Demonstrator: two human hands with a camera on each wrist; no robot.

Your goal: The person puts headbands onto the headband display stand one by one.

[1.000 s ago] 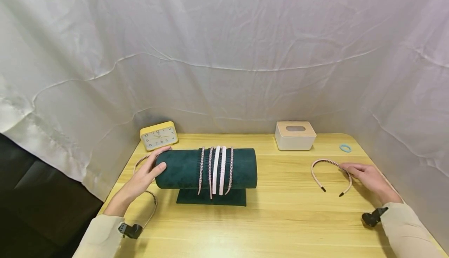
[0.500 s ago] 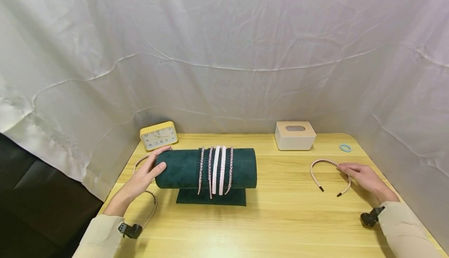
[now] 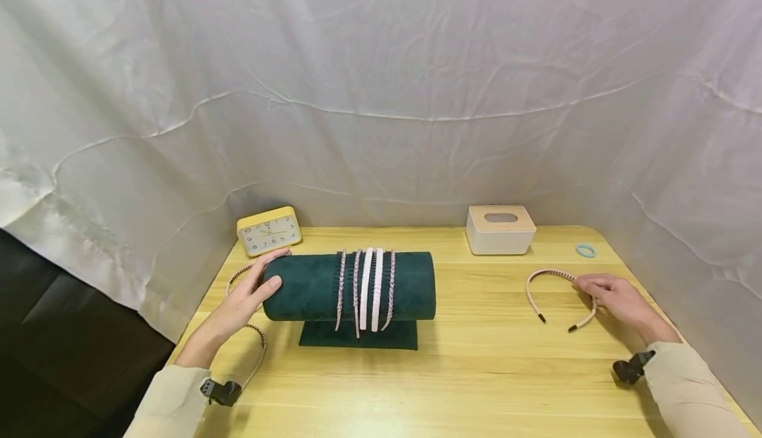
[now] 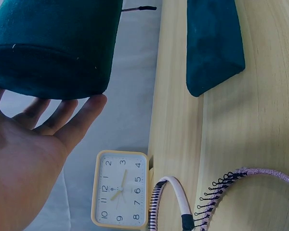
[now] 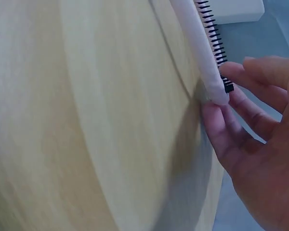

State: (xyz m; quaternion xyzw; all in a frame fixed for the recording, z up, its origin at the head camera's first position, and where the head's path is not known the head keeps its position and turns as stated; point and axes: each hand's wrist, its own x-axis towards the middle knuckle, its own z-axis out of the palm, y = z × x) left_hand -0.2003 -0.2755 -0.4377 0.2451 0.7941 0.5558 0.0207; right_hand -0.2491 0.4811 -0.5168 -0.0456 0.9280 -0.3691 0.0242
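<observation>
A pink headband (image 5: 201, 53) right of centre on the tabletop (image 3: 476, 372) is pinched by the right hand (image 3: 617, 300), seemingly for pick-up, the green roll (image 3: 306, 288) is touched by parted fingers of the left hand (image 3: 243, 298), and lifting is likely required next.

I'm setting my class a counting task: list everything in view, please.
Display stand: one, dark green, left of centre
Plain headbands: two, pale pink, on the stand
Braided headbands: three, pinkish, on the stand
Loose headbands: two visible, pink and lilac, left
Held headband: one, pale pink, right
Clock: one, yellow and white, back left
Tissue box: one, white and wood-toned, back right
Ring: one, light blue, right
Table: one, pale wood, beneath
Curtain: pieces unclear, pale grey, back and sides
Dark fabric: one, black, lower left
Sleeves: two, beige, on the forearms
Wrist cameras: two, black, at the cuffs
Left grip: one, bare, touching the stand's left end
Right grip: one, bare, pinching the held headband
</observation>
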